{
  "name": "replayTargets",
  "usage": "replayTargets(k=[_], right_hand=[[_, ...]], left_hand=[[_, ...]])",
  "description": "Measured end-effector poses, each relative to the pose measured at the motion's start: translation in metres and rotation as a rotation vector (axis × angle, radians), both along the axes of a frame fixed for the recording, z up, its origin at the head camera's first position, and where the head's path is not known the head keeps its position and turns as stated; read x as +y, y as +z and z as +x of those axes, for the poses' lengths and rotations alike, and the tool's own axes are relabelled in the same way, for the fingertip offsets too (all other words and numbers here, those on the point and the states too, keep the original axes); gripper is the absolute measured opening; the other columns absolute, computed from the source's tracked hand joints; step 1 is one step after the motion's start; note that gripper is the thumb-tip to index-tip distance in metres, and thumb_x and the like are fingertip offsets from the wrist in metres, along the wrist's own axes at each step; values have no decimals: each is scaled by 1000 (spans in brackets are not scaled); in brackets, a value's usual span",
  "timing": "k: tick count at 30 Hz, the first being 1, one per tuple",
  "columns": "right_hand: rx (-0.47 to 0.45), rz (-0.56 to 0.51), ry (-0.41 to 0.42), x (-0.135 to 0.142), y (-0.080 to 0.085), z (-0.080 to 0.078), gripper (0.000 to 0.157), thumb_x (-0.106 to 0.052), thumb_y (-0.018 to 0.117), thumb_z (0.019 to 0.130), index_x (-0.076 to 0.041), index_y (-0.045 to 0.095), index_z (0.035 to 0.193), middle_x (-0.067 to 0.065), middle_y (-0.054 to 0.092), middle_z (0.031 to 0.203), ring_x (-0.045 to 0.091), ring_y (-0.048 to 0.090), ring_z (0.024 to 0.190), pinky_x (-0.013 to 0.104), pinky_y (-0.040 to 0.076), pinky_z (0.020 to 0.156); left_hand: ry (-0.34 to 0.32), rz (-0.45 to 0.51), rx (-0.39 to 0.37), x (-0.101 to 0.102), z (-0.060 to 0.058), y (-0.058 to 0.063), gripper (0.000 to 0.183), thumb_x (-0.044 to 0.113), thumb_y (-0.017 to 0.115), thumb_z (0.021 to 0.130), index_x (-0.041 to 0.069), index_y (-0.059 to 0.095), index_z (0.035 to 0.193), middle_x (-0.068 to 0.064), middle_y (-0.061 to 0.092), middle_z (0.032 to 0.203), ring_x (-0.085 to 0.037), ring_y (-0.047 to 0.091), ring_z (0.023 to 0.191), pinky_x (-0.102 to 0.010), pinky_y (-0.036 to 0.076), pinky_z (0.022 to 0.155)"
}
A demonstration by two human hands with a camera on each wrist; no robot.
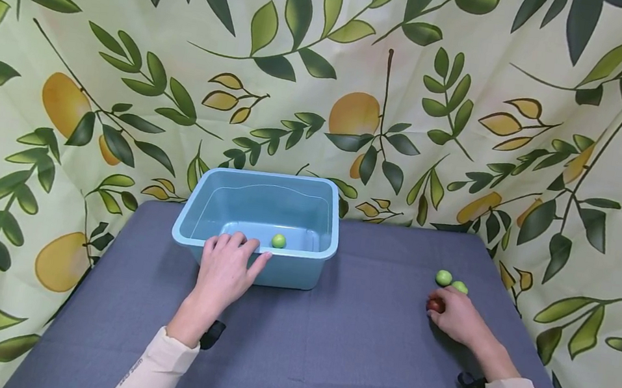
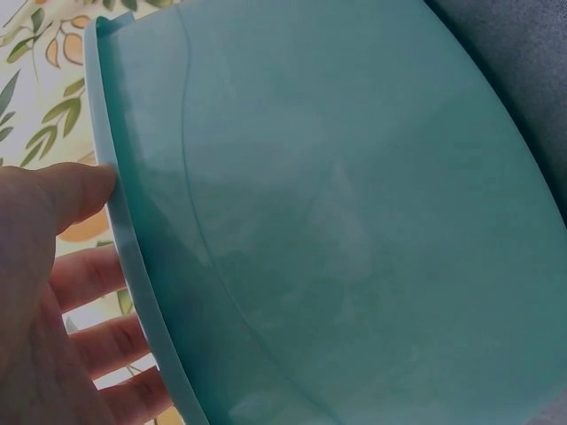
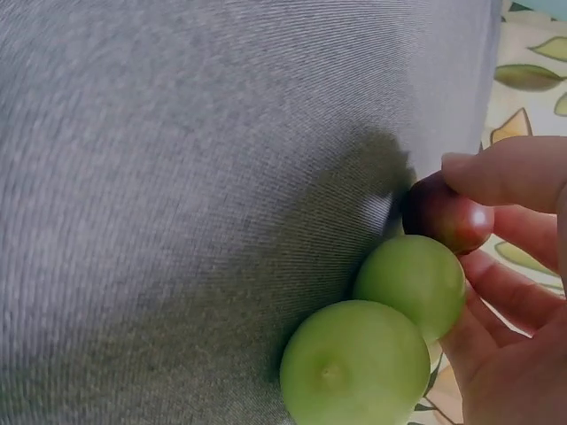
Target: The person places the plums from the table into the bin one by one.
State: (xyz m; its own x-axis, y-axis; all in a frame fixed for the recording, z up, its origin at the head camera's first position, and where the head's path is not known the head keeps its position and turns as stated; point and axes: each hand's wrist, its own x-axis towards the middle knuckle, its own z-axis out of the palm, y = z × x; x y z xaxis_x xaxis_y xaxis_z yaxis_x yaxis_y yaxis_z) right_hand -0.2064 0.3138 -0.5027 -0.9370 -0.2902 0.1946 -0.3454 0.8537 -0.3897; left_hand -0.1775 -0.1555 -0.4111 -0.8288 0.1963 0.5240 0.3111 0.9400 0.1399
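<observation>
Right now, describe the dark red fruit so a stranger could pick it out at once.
On the grey table, look to the right of the blue bin. There the right hand holds a small round fruit, beside two green ones. That fruit alone is dark red.

Nothing we can read

In the head view we see small dark lettering (image 1: 131, 371) running along the left sleeve (image 1: 159, 364), but it is too small for us to make out; we can read no words, numbers or brands.
</observation>
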Motion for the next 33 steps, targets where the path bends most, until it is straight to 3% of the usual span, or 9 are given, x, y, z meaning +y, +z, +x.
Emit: replayTargets(k=[8,14,19,27,33], right_hand=[[-43,-109,-49,-2,-2,-2,27,-6,81,80,3,71,103,13,67,97,25,64,85,44,52,75],[-97,-224,-82,-6,1,-1,28,-9,81,83,2,71,107,9,71,95,21,66,84,33,54,71],[-121,-309,-67,-11,4,-2,27,-9,80,84,2,71,108,7,72,92,15,66,81,25,53,69],[-173,-432,-30,-23,9,-3,30,-10,78,87,5,69,112,9,72,95,9,66,82,22,54,71],[-166,-476,-28,-34,17,-2,33,-14,80,88,3,70,114,11,72,98,12,68,85,22,54,74]], left_hand=[[3,2,-8,-1,-1,-1,34,40,70,96,9,76,109,-12,67,100,-35,58,89,-55,43,90],[2,-4,-12,-1,0,-1,34,40,70,96,9,76,110,-12,68,100,-35,59,90,-55,43,90],[-1,-5,-5,-1,0,-1,34,40,70,96,9,76,110,-12,68,100,-35,59,89,-55,43,90],[-6,0,-1,-1,0,0,34,40,70,96,9,76,109,-13,67,99,-35,59,89,-55,43,89],[-11,1,1,0,0,-1,34,40,71,96,9,76,109,-12,67,99,-36,59,88,-56,43,91]])
